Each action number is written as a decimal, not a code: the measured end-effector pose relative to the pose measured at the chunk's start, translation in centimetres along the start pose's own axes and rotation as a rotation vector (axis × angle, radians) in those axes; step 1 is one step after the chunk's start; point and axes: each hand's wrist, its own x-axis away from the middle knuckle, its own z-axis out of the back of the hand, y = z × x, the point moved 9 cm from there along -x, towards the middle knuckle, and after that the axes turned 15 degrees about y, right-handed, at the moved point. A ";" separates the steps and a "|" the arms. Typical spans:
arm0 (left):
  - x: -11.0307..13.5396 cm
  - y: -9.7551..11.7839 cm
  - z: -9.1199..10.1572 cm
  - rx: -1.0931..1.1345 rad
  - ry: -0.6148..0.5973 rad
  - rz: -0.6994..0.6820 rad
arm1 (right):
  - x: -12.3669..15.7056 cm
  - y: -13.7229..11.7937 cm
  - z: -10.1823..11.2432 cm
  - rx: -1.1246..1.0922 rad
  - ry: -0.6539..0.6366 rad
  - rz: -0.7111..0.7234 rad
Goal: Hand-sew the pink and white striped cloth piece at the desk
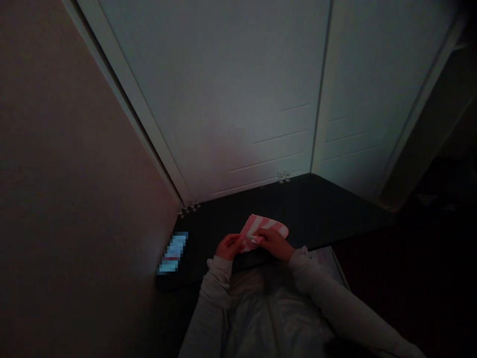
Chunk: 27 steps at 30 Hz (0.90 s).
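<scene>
A pink-and-white striped sock [266, 223], soft and flat with a rounded right end, lies over the dark tabletop between my hands. My left hand [228, 246] pinches its left edge between thumb and fingers. From the right, my right hand [276, 242] is closed on the near side of the fabric, where a small part is bunched or folded. Both hands are close together, and the dim light hides some of the fingertips.
A phone with a lit, blurred screen [173, 253] is on the left of the black table [316, 209]. Small clear objects [283, 176] stand along the back edge, with more clear pieces [189, 207] at the back left corner. White panels [223, 74] rise behind, and a wall [74, 174] borders the left.
</scene>
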 end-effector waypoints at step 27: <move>0.0 -0.1 -0.3 -0.027 -0.045 0.016 | 0.1 -0.3 0.1 -0.007 -0.013 0.001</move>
